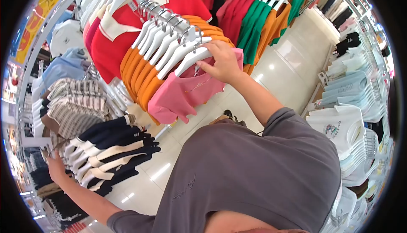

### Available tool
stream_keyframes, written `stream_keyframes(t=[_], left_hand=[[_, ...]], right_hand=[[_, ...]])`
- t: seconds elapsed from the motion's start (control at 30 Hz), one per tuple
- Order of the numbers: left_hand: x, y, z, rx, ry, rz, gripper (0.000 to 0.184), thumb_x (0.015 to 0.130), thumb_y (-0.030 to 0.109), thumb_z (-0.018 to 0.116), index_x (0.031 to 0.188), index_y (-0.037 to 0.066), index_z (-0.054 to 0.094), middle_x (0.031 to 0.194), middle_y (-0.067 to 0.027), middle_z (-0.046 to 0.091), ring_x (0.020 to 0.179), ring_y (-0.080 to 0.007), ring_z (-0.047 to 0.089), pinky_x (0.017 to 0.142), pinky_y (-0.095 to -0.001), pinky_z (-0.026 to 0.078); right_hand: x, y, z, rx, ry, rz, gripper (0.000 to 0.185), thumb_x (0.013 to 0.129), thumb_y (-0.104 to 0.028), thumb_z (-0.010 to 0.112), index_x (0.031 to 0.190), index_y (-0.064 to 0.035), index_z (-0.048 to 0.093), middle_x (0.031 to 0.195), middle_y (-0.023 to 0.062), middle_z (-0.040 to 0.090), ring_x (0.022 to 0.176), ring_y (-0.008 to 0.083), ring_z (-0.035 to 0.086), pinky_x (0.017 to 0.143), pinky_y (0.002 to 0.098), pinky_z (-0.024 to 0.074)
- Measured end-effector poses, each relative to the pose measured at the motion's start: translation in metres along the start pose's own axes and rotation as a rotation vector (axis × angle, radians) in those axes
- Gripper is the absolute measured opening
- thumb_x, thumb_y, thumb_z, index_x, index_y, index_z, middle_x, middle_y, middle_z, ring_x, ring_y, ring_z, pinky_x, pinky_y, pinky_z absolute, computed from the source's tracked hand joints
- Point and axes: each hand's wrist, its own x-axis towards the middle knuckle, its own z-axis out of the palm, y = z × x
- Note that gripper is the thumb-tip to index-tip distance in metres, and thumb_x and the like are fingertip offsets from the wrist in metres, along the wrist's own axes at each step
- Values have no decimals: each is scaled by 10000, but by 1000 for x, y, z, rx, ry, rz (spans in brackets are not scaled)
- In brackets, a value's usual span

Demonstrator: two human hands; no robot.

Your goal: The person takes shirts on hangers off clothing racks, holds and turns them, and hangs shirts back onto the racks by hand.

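Note:
My right hand (221, 61) is closed over one shoulder of a white hanger (194, 60), thumb below and fingers on top. From that hanger hangs a pink shirt (182, 95), at the near end of a metal rail. Behind it are several orange shirts (137, 78) on white hangers. Off to the left, my left hand (56, 167) is raised to the end of another rack, beside white hangers with navy and cream shirts (114, 150). Its fingers look bent, but what they grip is small and unclear.
Red shirts (121, 23) with white collars hang behind the orange ones. Farther back are green shirts (254, 29). Racks of pale T-shirts (335, 127) line the right side. Grey striped shirts (76, 101) hang at left. A shiny tiled floor (280, 69) runs between.

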Motion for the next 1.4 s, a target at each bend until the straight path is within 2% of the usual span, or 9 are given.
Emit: stream_keyframes(t=[0.27, 0.6, 0.67, 0.87, 0.97, 1.07, 1.17, 1.23, 1.4], left_hand=[[-3, 2, -6, 41, -41, 56, 657, 936, 587, 413, 1301, 48, 503, 1174, -213, 637, 1094, -394, 600, 894, -493, 473], [-16, 10, -15, 1, 10, 60, 664, 945, 541, 433, 1451, 117, 364, 1153, -189, 649, 1081, -370, 607, 892, -465, 476], [-7, 3, -4, 54, 68, 30, 652, 911, 477, 545, 1403, 66, 432, 1154, -192, 646, 1069, -359, 622, 923, -440, 470], [-38, 23, -32, 78, 56, 73, 620, 938, 439, 531, 1376, 7, 450, 1221, -247, 606, 1134, -402, 577, 954, -475, 447], [-76, 49, -64, -28, 34, 63, 806, 886, 443, 557, 1517, 91, 200, 1340, -161, 552, 1194, -343, 553, 968, -485, 458], [-95, 70, -74, 32, 261, 104, 813, 830, 679, 515, 1374, 75, 491, 1303, -192, 562, 1197, -384, 527, 977, -538, 418], [-172, 130, -111, -295, 178, 402, 704, 965, 520, 426, 1462, 28, 341, 1423, -234, 449, 1299, -376, 438, 1073, -456, 337], [-160, 143, -56, -501, 373, 763, 559, 956, 319, 548, 1376, -34, 442, 1303, -237, 562, 1217, -366, 534, 1035, -424, 396], [-330, 250, -87, -964, -124, 1136, 502, 861, 204, 538, 1282, -68, 534, 1231, -212, 612, 1176, -311, 575, 1032, -396, 402]], right_hand=[[1, 7, -5, -37, -98, 43, 386, 729, -191, 726, 1062, -42, 601, 1010, 149, 582, 974, 343, 554, 849, 424, 438], [-3, 22, 0, -43, -153, 57, 215, 714, -156, 659, 888, -44, 600, 905, 146, 560, 900, 332, 547, 779, 446, 433], [-2, 22, -3, -54, -107, 43, 205, 707, -162, 669, 850, -41, 585, 874, 147, 564, 870, 336, 558, 754, 452, 436], [3, 23, -20, 71, -146, 26, 198, 720, -187, 674, 805, -36, 577, 840, 150, 593, 830, 348, 590, 736, 462, 453], [8, 27, -39, 69, -230, -19, 215, 737, -209, 652, 830, -26, 588, 834, 170, 620, 836, 361, 611, 732, 473, 470], [4, 34, -62, 92, -253, -36, 220, 737, -211, 646, 839, -24, 589, 834, 166, 623, 841, 364, 614, 727, 478, 474], [-3, 37, -89, 136, -313, -19, 226, 739, -218, 642, 851, -29, 590, 838, 158, 625, 840, 359, 615, 724, 479, 474], [-11, 41, -107, 184, -382, 27, 235, 749, -231, 640, 878, -42, 591, 850, 148, 621, 844, 348, 613, 724, 476, 471], [-34, 58, -147, 151, -423, 80, 233, 771, -244, 642, 884, -46, 595, 881, 131, 612, 864, 331, 605, 743, 463, 469]])
